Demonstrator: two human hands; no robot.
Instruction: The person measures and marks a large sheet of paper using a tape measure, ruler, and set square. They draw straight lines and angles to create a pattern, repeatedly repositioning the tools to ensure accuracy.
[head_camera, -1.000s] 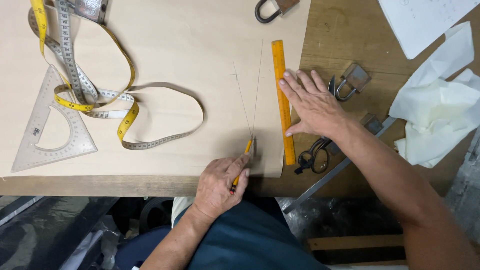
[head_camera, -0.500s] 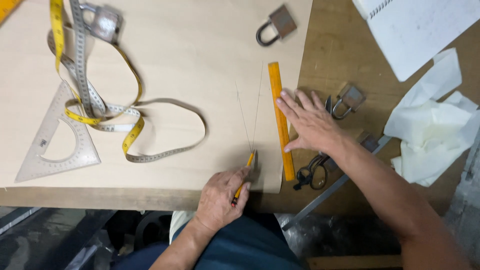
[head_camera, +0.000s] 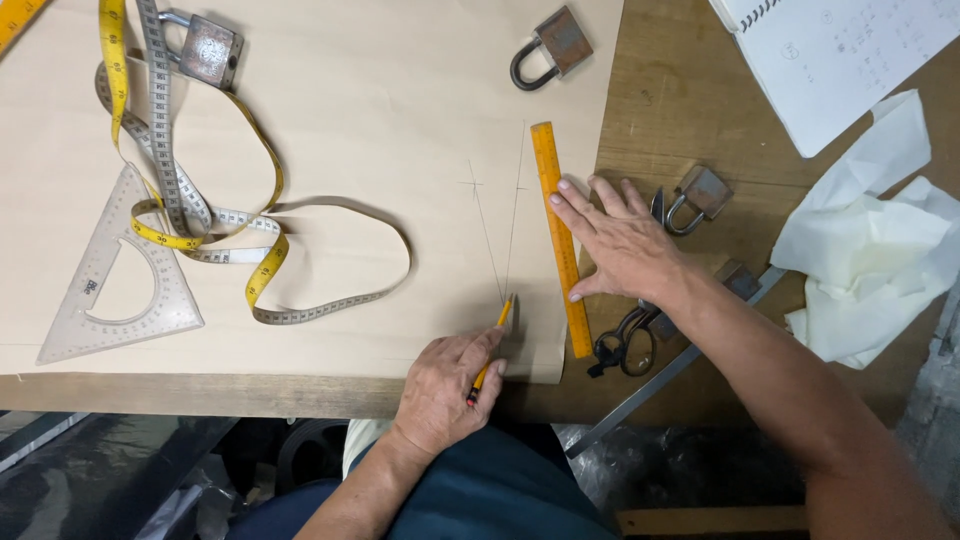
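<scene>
Marking pale paper with pencil and ruler, seen from your head camera.

Your left hand (head_camera: 440, 390) has its fingers closed around an orange pencil (head_camera: 492, 342), tip on the paper sheet (head_camera: 350, 110) near its front edge, where two thin drawn lines meet. Your right hand (head_camera: 622, 240) lies flat, fingers spread apart, pressing the orange ruler (head_camera: 560, 235) just right of those lines. Scissors (head_camera: 622, 345) sit on the table (head_camera: 690, 110) under your right wrist. A tape measure (head_camera: 200, 215) loops over the sheet's left side beside a clear set square (head_camera: 120, 290). One padlock (head_camera: 548, 45) rests near the sheet's top right.
</scene>
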